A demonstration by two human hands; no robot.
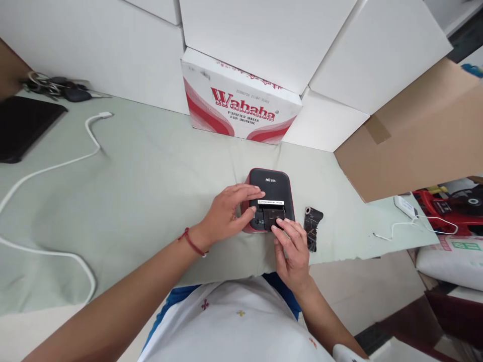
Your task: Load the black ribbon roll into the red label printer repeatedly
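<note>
A black printer-like device with red sides lies on the green cloth in front of me. A white label strip crosses its top, above a dark slot. My left hand rests on its left side, fingers and thumb stretched apart over the edge. From the slot a dark film reaches down to the front edge. The fingers of my right hand are closed at the lower end of that film, the thumb below. Just right of the device is a small roll of black film with a pale core, partly unrolled.
A Wahaha water carton stands behind, against stacked white boxes. A brown cardboard box is at right, near a white adapter with cable. At left are a white cable, keys and a dark flat object.
</note>
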